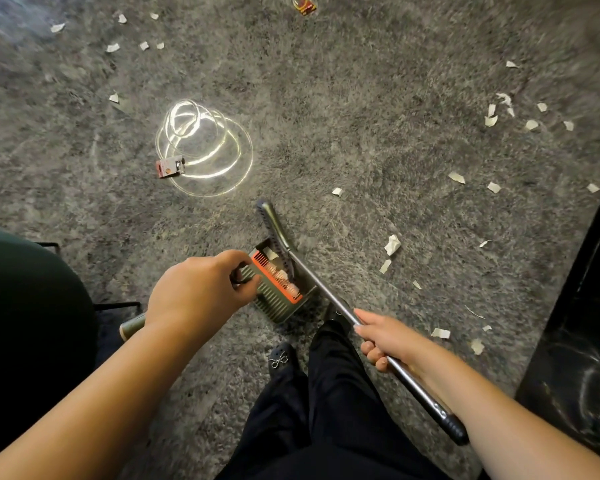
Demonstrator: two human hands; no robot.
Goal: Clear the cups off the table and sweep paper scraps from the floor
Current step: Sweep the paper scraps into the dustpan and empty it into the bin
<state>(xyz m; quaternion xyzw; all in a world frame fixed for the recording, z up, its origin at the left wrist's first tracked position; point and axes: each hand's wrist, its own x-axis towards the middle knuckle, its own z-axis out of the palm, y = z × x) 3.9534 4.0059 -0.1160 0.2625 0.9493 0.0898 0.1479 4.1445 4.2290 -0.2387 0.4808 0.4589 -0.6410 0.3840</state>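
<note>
we're looking straight down at a grey carpet (326,98) with paper scraps (392,244) scattered all over it, mostly off to the right and up in the top left corner. no cups in view here.

left hand (201,289) has its fingers curled round the handle end of the dustpan (274,299), which sits tipped on the carpet just ahead of our feet. it's a dark green ribbed thing with an orange comb strip across the mouth, and there's already a bit of paper and fluff inside.

right hand (383,341) is wrapped round the metal pole of the broom (274,223), index finger stretched along the shaft. the pole runs diagonally from lower right up to the pan, and the broom head rests across the pan's far edge, bristles touching the comb.

other stuff: a small red packet (168,167) lying next to a bright ring-shaped light reflection on the carpet, another red wrapper (304,4) at the top edge, a dark chair (32,306) on the left, and a glossy black cabinet (575,341) on the right. our black trousers and 1 shoe (280,358) with a little bow show at the bottom.
</note>
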